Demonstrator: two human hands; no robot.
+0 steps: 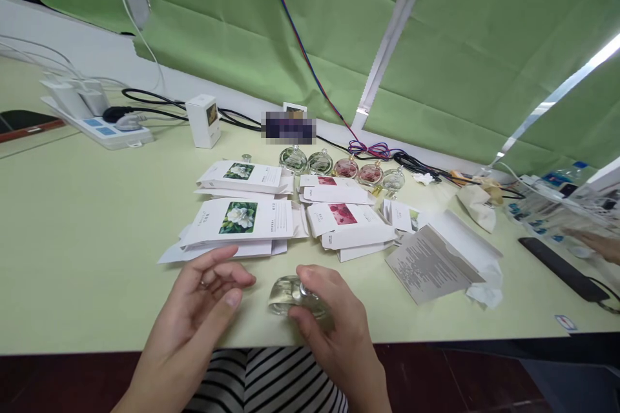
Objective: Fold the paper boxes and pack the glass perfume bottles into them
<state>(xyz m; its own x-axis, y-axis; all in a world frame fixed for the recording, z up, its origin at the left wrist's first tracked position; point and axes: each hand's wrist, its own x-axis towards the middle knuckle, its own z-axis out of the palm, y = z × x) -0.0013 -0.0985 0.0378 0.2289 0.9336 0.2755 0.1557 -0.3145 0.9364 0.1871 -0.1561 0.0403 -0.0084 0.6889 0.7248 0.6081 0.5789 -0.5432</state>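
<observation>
a rounded clear-glass perfume bottle (283,297) is gripped by the right hand (334,310), pinched between thumb and fingers, with its silvery neck partly covered; whether its underside is rested on the pale tabletop (106,271) cannot be told. the left hand (198,310) is held half open just to the left of the bottle, palm turned inward and fingers loosely curled, with nothing grasped and a gap left between its fingertips and the glass. just beyond the left hand, two white cartons with white-flower prints (242,222) are laid flat one behind the other, their end flaps opened out. beyond the right hand, two white cartons with red-flower prints (353,226) are laid in the same way, and a smaller-looking white carton with a green print (402,216) is placed to their right. farther from the hands, behind the cartons, a row of five round perfume bottles (345,168) is lined up: two green, two red and one clear. to the right of the right hand, an opened grey-and-white carton (426,264) is spread out, with crumpled white tissue (485,290) at its near edge. well beyond the left hand, a small white box (204,121) is stood upright near a power strip (104,126). far to the right of both hands, another person's hand (595,245) is seen near a long black bar (562,269).
</observation>
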